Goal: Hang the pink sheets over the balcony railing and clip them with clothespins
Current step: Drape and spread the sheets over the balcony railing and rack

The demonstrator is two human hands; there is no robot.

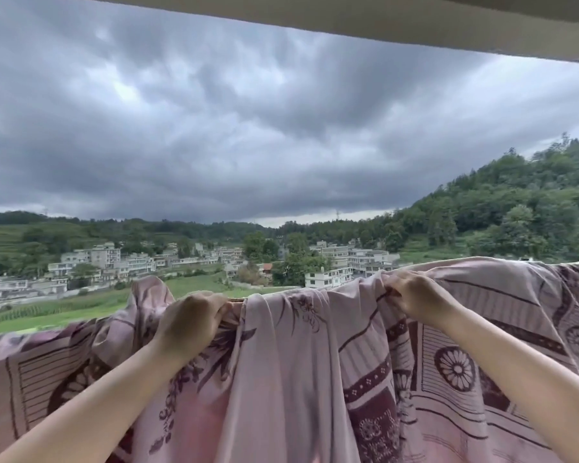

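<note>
A pink sheet (291,355) with dark maroon flower and stripe patterns hangs across the whole lower part of the head view, draped over a line or rail that the cloth hides. My left hand (191,320) is closed on a bunched fold at the sheet's top edge, left of centre. My right hand (415,295) pinches the top edge further right and a little higher. Between the two hands the cloth sags in loose folds. No clothespin shows.
A concrete ceiling edge (381,18) runs along the top. Beyond the sheet lie green fields, a cluster of pale buildings (328,259), a wooded hill (515,212) at right and heavy grey clouds.
</note>
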